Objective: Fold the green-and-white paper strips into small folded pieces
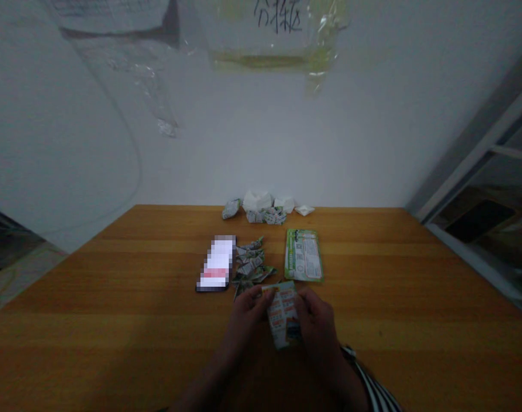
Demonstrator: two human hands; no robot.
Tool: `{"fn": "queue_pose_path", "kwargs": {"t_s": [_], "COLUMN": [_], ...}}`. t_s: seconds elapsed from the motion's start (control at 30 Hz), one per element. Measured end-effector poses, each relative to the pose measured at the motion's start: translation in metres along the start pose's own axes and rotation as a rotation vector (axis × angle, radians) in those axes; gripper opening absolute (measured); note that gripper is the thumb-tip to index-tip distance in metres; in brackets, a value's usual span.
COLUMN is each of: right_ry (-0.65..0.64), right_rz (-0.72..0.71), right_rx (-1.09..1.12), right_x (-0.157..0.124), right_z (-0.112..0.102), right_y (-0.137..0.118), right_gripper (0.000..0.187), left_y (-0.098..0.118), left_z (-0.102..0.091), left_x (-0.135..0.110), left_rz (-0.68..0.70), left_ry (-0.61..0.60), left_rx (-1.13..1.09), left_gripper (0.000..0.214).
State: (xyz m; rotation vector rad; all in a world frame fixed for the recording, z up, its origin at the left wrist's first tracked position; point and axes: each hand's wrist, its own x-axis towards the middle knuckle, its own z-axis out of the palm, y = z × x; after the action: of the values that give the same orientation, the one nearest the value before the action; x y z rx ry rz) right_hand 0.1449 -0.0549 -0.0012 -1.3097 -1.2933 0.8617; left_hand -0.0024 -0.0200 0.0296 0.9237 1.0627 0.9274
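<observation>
Between my two hands is a small printed paper sheet (281,315), white with orange and blue print, held tilted above the near part of the table. My left hand (245,312) pinches its upper left edge with the thumb on top. At its right edge, my right hand (316,317) is closed on the paper in the same way. Just beyond the hands lie several folded pieces of printed paper (250,263) in a loose column. Right of them is a flat stack of green-and-white printed sheets (304,256).
A phone (217,263) with a lit, blurred screen lies left of the folded pieces. Crumpled white paper (257,200) and folded printed paper (231,209) sit along the back edge of the wooden table (372,257), against the wall (261,131). Taped signs hang above.
</observation>
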Motion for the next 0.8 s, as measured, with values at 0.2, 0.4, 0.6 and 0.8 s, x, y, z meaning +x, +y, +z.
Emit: {"fn": "queue_pose_path", "kwargs": {"t_s": [0.2,0.4,0.6,0.8], "right_ry": [0.033,0.141,0.264,0.271], "right_rz": [-0.025,-0.004,0.057,0.128], "right_rx": [0.008,0.045,0.131,0.312], "right_x": [-0.001,-0.001,0.005,0.008], "right_z": [0.001,-0.002,-0.007,-0.006], "right_y": [0.003,0.002,-0.003,-0.005], "right_gripper": [0.027,0.028,0.031,0.032], "left_y": [-0.001,-0.002,-0.003,-0.006], "left_z": [-0.004,0.003,0.007,0.008], "left_x": [0.0,-0.003,-0.006,-0.007], "left_rz": [0.123,-0.032,-0.041,0.062], "left_ry": [0.13,-0.128,-0.103,-0.059], "left_rx": [0.128,0.16,0.23,0.246], "left_gripper": [0.028,0.043,0.032,0.026]}}
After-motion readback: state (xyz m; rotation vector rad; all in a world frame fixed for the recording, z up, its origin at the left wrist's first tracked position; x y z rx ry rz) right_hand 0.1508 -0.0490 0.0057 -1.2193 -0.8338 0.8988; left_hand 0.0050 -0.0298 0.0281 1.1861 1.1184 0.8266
